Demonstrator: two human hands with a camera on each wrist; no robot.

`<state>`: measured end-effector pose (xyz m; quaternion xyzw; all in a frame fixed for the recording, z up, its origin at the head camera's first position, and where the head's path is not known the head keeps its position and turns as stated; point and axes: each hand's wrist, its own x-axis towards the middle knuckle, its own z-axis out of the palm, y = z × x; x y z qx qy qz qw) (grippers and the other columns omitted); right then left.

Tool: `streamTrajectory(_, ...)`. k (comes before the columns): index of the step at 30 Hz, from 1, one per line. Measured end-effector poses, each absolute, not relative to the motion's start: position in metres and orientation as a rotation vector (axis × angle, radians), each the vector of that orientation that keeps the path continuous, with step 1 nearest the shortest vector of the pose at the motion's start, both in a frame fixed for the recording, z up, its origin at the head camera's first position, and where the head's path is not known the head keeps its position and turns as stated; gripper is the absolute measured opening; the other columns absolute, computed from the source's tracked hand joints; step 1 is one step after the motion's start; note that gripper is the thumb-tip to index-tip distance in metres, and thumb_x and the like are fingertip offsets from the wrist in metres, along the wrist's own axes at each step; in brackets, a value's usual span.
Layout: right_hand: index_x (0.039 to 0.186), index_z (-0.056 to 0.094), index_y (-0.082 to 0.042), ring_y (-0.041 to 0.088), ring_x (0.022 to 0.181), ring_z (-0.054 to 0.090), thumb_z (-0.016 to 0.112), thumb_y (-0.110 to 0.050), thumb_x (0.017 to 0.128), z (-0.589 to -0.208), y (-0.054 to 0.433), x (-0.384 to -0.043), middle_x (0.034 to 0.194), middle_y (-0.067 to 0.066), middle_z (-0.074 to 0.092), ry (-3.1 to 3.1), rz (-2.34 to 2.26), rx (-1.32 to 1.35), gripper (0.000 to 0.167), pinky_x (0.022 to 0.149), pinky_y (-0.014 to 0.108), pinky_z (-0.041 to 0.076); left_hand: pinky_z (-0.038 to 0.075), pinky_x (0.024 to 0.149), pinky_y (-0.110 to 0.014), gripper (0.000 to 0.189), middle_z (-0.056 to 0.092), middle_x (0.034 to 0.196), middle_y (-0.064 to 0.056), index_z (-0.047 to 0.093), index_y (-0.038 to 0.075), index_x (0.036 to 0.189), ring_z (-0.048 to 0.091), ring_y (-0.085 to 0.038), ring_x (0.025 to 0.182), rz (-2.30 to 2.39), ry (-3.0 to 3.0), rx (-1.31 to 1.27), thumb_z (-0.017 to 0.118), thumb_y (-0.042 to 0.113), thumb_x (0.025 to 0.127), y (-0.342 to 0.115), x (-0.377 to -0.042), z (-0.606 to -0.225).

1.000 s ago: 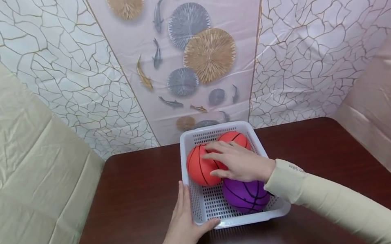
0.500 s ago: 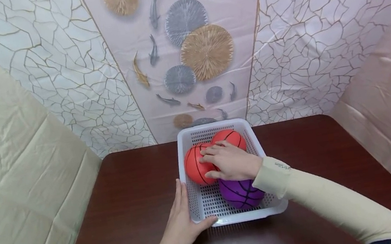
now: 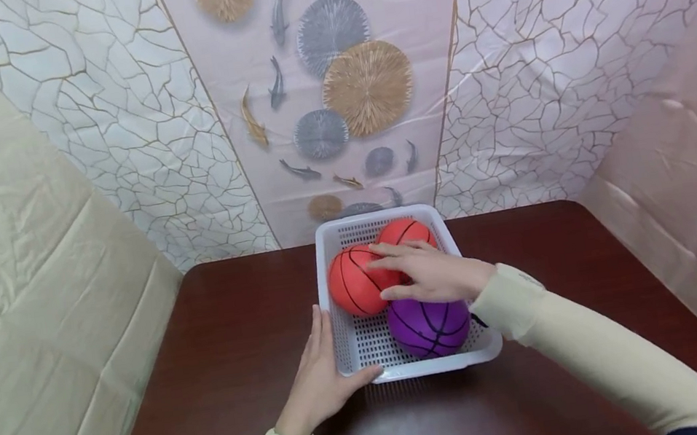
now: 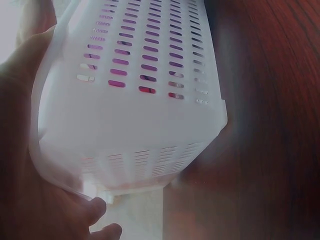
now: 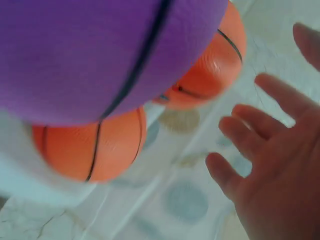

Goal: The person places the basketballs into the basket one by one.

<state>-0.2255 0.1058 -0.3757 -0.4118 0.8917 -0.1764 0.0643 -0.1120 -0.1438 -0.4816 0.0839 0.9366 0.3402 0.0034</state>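
Note:
In the head view, a white perforated plastic basket point(image 3: 408, 371) holds two orange-red basketballs and a purple one. One orange-red ball point(image 3: 347, 287) lies at the left; the other orange-red ball point(image 3: 404, 229) is at the back right, and the purple ball point(image 3: 430, 332) in front. My right hand point(image 3: 438, 272) is over the balls, fingers spread and pointing left. In the right wrist view its palm and fingers stand apart from them, with nothing held. My left hand point(image 3: 316, 376) rests at the basket's front-left corner, fingers straight along the side and thumb on the front rim point(image 4: 37, 110).
The basket stands on a dark red-brown wooden table point(image 3: 238, 335), close to its back edge. Behind it hangs a patterned cloth point(image 3: 365, 90) with fish and round leaf prints. Beige padded panels point(image 3: 34, 288) flank the table.
My right hand has shifted slightly right over the balls, its fingers staying spread. The head view has tilted a little. My left hand stays at the basket's corner, and the balls keep their places.

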Motion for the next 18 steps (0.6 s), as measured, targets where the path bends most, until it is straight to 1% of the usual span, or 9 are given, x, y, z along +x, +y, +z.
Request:
streamTrajectory(2, 0.146, 0.047, -0.016, 0.029, 0.144, 0.023, 0.055, -0.056, 0.093, -0.375, 0.126, -0.22, 0.158, 0.007, 0.027, 2.78, -0.594, -1.152, 0.066, 0.113, 0.058, 0.013, 0.026, 0.109, -0.057, 0.126, -0.015, 0.161, 0.004, 0.002, 0.012, 0.157, 0.012, -0.037, 0.145, 1.047, 2.93, 0.275, 0.068, 0.075, 0.07, -0.142, -0.115, -0.483)
streamTrajectory(4, 0.145, 0.048, -0.013, 0.033, 0.143, 0.024, 0.056, -0.054, 0.093, -0.374, 0.151, -0.217, 0.157, 0.01, 0.028, 2.882, -0.66, -1.055, 0.066, 0.111, 0.06, 0.013, 0.025, 0.11, -0.058, 0.125, -0.014, 0.161, 0.003, 0.003, 0.011, 0.157, 0.012, -0.037, 0.145, 1.044, 2.918, 0.297, 0.067, 0.075, 0.071, -0.142, -0.118, -0.482)
streamTrajectory(6, 0.145, 0.046, -0.012, 0.037, 0.142, 0.024, 0.057, -0.051, 0.094, -0.374, 0.177, -0.214, 0.156, 0.015, 0.029, 2.99, -0.694, -0.923, 0.065, 0.109, 0.063, 0.013, 0.019, 0.113, -0.055, 0.121, -0.014, 0.161, 0.002, 0.0, 0.012, 0.157, 0.008, -0.036, 0.146, 1.041, 2.897, 0.325, 0.062, 0.075, 0.075, -0.146, -0.121, -0.479)
streamTrajectory(9, 0.15, 0.037, -0.008, 0.041, 0.144, 0.015, 0.054, -0.053, 0.095, -0.377, 0.216, -0.213, 0.158, 0.019, 0.02, 3.124, -0.683, -0.694, 0.072, 0.109, 0.065, 0.01, 0.011, 0.114, -0.054, 0.108, -0.016, 0.16, 0.001, -0.005, 0.018, 0.156, -0.001, -0.031, 0.147, 1.039, 2.913, 0.33, 0.053, 0.073, 0.083, -0.167, -0.129, -0.472)
streamTrajectory(11, 0.154, 0.028, -0.009, 0.04, 0.146, 0.003, 0.05, -0.057, 0.095, -0.382, 0.238, -0.213, 0.16, 0.021, 0.009, 3.182, -0.619, -0.544, 0.079, 0.109, 0.066, 0.004, 0.006, 0.115, -0.054, 0.099, -0.017, 0.16, 0.0, -0.006, 0.02, 0.156, -0.006, -0.029, 0.146, 0.998, 2.984, 0.325, 0.049, 0.069, 0.089, -0.192, -0.137, -0.464)
streamTrajectory(12, 0.155, 0.023, -0.009, 0.038, 0.146, -0.005, 0.047, -0.061, 0.095, -0.386, 0.249, -0.214, 0.161, 0.02, 0.004, 3.206, -0.577, -0.48, 0.083, 0.11, 0.065, 0.0, 0.005, 0.114, -0.055, 0.096, -0.017, 0.16, -0.002, -0.005, 0.02, 0.156, -0.006, -0.03, 0.146, 0.96, 3.039, 0.311, 0.048, 0.066, 0.091, -0.206, -0.142, -0.46)
streamTrajectory(15, 0.157, 0.015, -0.01, 0.036, 0.144, -0.018, 0.043, -0.064, 0.094, -0.405, 0.275, -0.215, 0.16, 0.021, -0.007, 3.278, -0.426, -0.361, 0.088, 0.108, 0.065, -0.009, 0.002, 0.115, -0.054, 0.091, -0.015, 0.16, -0.011, 0.004, 0.009, 0.157, -0.008, -0.034, 0.146, 0.766, 3.217, 0.293, 0.047, 0.06, 0.095, -0.252, -0.16, -0.451)
streamTrajectory(18, 0.157, 0.014, -0.009, 0.036, 0.143, -0.022, 0.044, -0.067, 0.092, -0.426, 0.291, -0.216, 0.16, 0.022, -0.01, 3.322, -0.32, -0.301, 0.091, 0.106, 0.066, -0.014, -0.004, 0.115, -0.053, 0.091, -0.014, 0.159, -0.019, 0.009, 0.001, 0.155, -0.012, -0.037, 0.145, 0.573, 3.292, 0.233, 0.048, 0.057, 0.096, -0.29, -0.173, -0.448)
